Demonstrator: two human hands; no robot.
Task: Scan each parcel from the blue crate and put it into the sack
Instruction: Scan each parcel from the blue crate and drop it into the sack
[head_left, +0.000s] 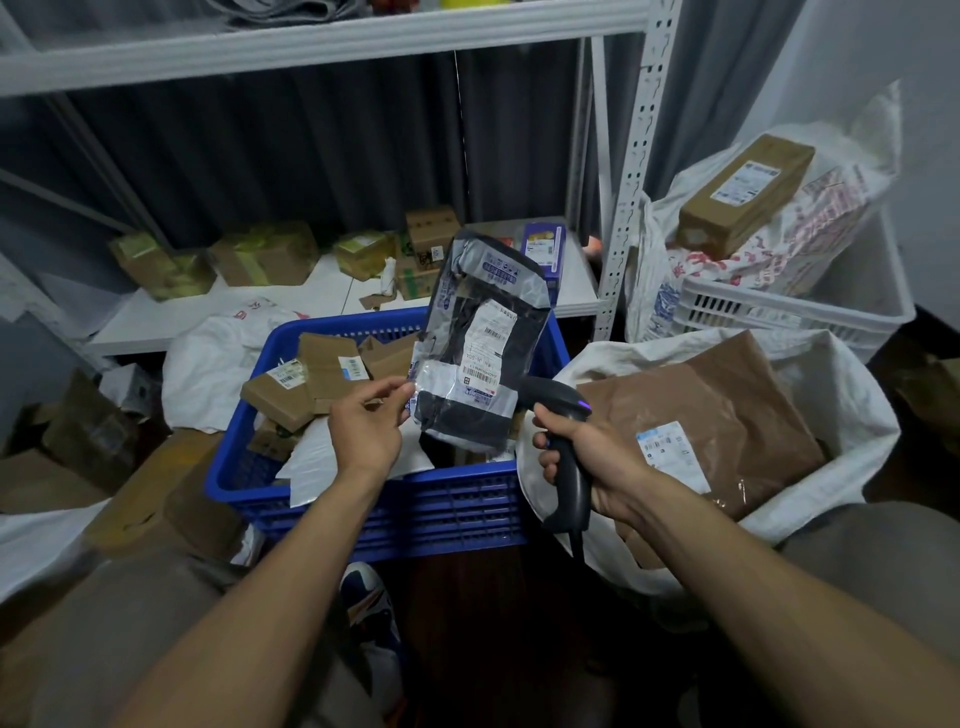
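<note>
Parcel (483, 343) in dark glossy plastic wrap, held upright above the blue crate (415, 512) at the centre of my view, its white label with barcodes facing the camera. I see the left hand (366, 426) pinching the parcel's lower left edge between thumb and fingertips. The right hand (592, 457) is curled firmly round the handle of a black scanner (571, 488), whose head sits just beside the parcel's lower right corner and angles up toward the label; a small purple light shows on the head. Below the parcel, the crate holds several flat cardboard parcels (311, 379) with labels, lying loosely over each other, and some white packaging. To the right of the crate, touching its side, stands the open white sack (852, 395), and a large brown paper parcel (727, 395) with a white label lies inside it. Behind the sack I see a white slotted crate (769, 314) with a long cardboard box (748, 195) resting on bags. A low white shelf (208, 312) behind the blue crate carries small taped boxes. I cannot read any of the labels.
</note>
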